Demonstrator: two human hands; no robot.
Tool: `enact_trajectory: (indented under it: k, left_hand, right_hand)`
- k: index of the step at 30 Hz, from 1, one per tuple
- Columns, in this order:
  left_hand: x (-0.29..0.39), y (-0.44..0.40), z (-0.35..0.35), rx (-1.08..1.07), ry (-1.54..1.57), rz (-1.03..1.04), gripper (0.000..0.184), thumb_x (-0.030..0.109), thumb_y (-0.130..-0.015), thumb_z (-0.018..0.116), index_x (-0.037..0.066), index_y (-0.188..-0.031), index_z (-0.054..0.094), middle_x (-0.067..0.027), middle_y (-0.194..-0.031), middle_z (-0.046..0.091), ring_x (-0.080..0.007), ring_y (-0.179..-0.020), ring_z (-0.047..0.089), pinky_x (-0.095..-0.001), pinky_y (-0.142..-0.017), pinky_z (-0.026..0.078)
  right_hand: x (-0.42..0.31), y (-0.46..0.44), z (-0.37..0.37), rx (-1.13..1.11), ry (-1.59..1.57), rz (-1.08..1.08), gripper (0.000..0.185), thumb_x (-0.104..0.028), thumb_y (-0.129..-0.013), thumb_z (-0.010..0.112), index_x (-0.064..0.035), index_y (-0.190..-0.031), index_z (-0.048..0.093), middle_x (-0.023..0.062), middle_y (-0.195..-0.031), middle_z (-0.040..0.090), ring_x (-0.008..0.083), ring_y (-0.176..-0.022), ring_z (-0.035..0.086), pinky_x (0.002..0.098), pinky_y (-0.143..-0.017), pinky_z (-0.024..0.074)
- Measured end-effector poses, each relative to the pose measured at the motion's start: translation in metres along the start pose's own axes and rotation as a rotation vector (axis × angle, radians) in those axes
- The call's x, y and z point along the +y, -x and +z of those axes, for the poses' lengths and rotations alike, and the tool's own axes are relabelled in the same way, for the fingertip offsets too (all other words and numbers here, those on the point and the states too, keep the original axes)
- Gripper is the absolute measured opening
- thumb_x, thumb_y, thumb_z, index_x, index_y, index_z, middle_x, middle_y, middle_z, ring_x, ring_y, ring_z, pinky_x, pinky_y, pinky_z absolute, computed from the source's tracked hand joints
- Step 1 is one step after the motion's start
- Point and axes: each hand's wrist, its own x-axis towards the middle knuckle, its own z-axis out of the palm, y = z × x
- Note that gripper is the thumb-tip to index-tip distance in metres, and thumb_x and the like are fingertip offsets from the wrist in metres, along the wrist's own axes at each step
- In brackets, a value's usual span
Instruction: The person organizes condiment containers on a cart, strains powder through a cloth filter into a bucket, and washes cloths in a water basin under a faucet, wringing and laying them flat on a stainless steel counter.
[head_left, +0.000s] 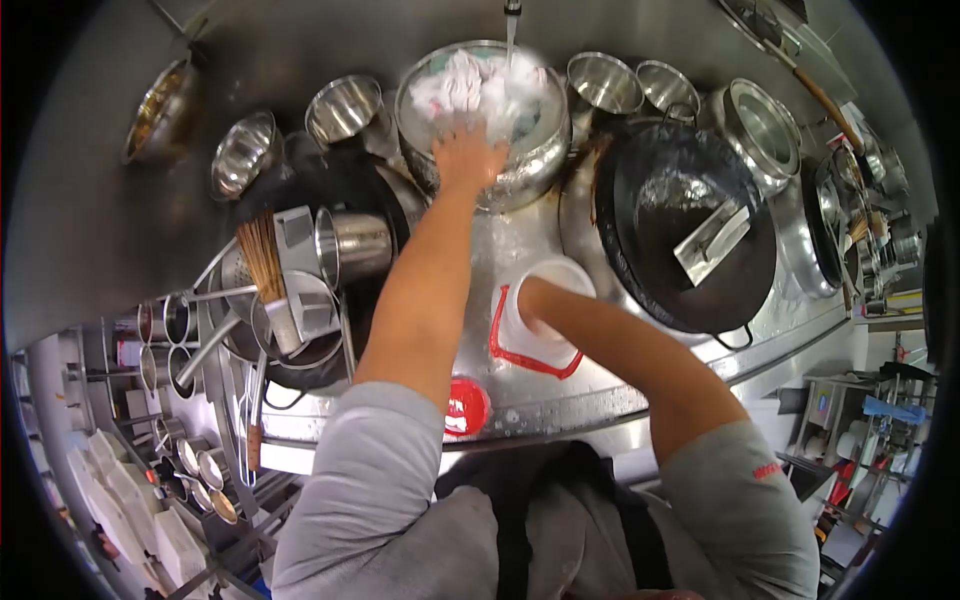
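My left hand (468, 155) reaches over the near rim of a big metal pot (485, 185), its fingers spread at the edge of the water. White cloth (465, 82) lies in the pot, and a tap (512, 8) pours water onto it. A white plastic tub (565, 270) with a red handle (530, 360) stands on the steel counter. My right forearm goes into the tub's mouth; the fingers of my right hand (538, 312) are hidden inside. Nearer to me is a round red lid (466, 406).
A black wok (640, 240) holding a metal scraper (712, 245) stands on the right. On the left, another wok carries strainers, a metal pitcher (360, 248) and a bristle brush (262, 255). Steel bowls (343, 108) line the back. Shelves flank the counter (500, 235).
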Motion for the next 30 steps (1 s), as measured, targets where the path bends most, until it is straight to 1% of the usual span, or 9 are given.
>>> enact_trajectory:
  k: [5, 8, 9, 11, 13, 15, 19, 22, 30]
  left_hand:
    - [-0.011, 0.006, 0.008, 0.189, 0.039, 0.073, 0.069, 0.051, -0.093, 0.051, 0.014, -0.15, 0.044, -0.0196, -0.146, 0.05, -0.0373, -0.137, 0.044, -0.0546, -0.119, 0.02]
    - [-0.024, 0.011, 0.013, 0.143, 0.097, 0.118, 0.07, 0.055, -0.094, 0.051, 0.014, -0.15, 0.045, -0.0181, -0.153, 0.044, -0.0343, -0.141, 0.039, -0.0489, -0.12, 0.018]
    - [-0.023, 0.017, 0.004, 0.123, 0.181, 0.134, 0.066, 0.049, -0.092, 0.06, 0.01, -0.144, 0.052, -0.0209, -0.14, 0.057, -0.0348, -0.132, 0.051, -0.0462, -0.115, 0.031]
    - [-0.019, 0.043, -0.013, 0.019, 0.528, 0.137, 0.061, 0.043, -0.09, 0.066, 0.008, -0.14, 0.056, -0.0212, -0.13, 0.063, -0.0329, -0.122, 0.059, -0.043, -0.107, 0.041]
    - [-0.015, 0.06, -0.004, 0.131, 0.814, 0.271, 0.055, 0.033, -0.088, 0.073, 0.006, -0.134, 0.061, -0.0198, -0.116, 0.07, -0.0276, -0.099, 0.069, -0.0381, -0.091, 0.052]
    - [-0.003, 0.113, -0.007, -0.061, 0.988, 0.255, 0.05, 0.032, -0.089, 0.072, 0.004, -0.13, 0.063, -0.0185, -0.115, 0.07, -0.0255, -0.101, 0.067, -0.0378, -0.093, 0.051]
    - [-0.002, 0.215, -0.005, -0.122, 0.671, 0.394, 0.04, 0.026, -0.089, 0.069, 0.01, -0.126, 0.067, -0.0168, -0.109, 0.065, -0.0316, -0.1, 0.065, -0.0417, -0.09, 0.052]
    - [0.01, 0.265, -0.017, -0.036, 0.601, 0.167, 0.034, 0.024, -0.092, 0.065, 0.011, -0.122, 0.067, -0.0192, -0.106, 0.06, -0.0395, -0.095, 0.063, -0.0463, -0.086, 0.052]
    - [0.02, 0.264, 0.008, 0.17, 0.684, 0.086, 0.029, 0.023, -0.096, 0.059, 0.005, -0.118, 0.064, -0.024, -0.106, 0.058, -0.0443, -0.094, 0.061, -0.0496, -0.084, 0.05]
  right_hand:
    - [-0.011, 0.038, -0.014, -0.047, 0.021, 0.087, 0.023, -0.011, -0.077, 0.067, -0.0046, -0.097, 0.074, 0.0189, -0.098, 0.073, 0.0348, -0.095, 0.07, 0.0428, -0.083, 0.0546]
    - [-0.038, 0.091, -0.033, -0.046, 0.001, 0.142, 0.021, -0.011, -0.077, 0.067, -0.0042, -0.094, 0.075, 0.0182, -0.095, 0.073, 0.0347, -0.093, 0.071, 0.0423, -0.082, 0.0553]
    - [-0.047, 0.111, -0.043, -0.017, -0.016, 0.155, 0.02, -0.011, -0.077, 0.066, -0.0041, -0.093, 0.075, 0.018, -0.095, 0.074, 0.0346, -0.092, 0.071, 0.0422, -0.081, 0.0556]
    - [-0.056, 0.143, -0.056, 0.125, 0.001, 0.116, 0.022, -0.015, -0.078, 0.066, -0.0033, -0.095, 0.075, 0.0183, -0.096, 0.073, 0.0357, -0.092, 0.071, 0.0426, -0.081, 0.0554]
    - [-0.066, 0.161, -0.065, 0.295, 0.078, 0.042, 0.029, -0.019, -0.083, 0.063, -0.0041, -0.105, 0.075, 0.0197, -0.101, 0.073, 0.0359, -0.094, 0.07, 0.0439, -0.083, 0.0546]
    - [-0.058, 0.132, -0.052, 0.177, 0.171, 0.091, 0.028, -0.018, -0.084, 0.062, -0.0037, -0.105, 0.075, 0.0202, -0.102, 0.072, 0.0368, -0.095, 0.07, 0.0436, -0.084, 0.0541]
    - [-0.026, 0.067, -0.023, 0.054, 0.165, 0.143, 0.029, -0.017, -0.084, 0.061, -0.0036, -0.106, 0.074, 0.0201, -0.103, 0.072, 0.0366, -0.097, 0.069, 0.0432, -0.085, 0.0535]
    - [-0.016, 0.049, -0.011, 0.061, 0.107, 0.166, 0.029, -0.018, -0.084, 0.062, -0.0038, -0.107, 0.073, 0.0199, -0.105, 0.072, 0.0361, -0.098, 0.069, 0.043, -0.085, 0.0532]
    - [-0.034, 0.081, -0.031, 0.0, 0.11, 0.157, 0.031, -0.018, -0.083, 0.063, -0.0042, -0.109, 0.072, 0.0192, -0.108, 0.071, 0.0347, -0.099, 0.067, 0.0425, -0.087, 0.0524]
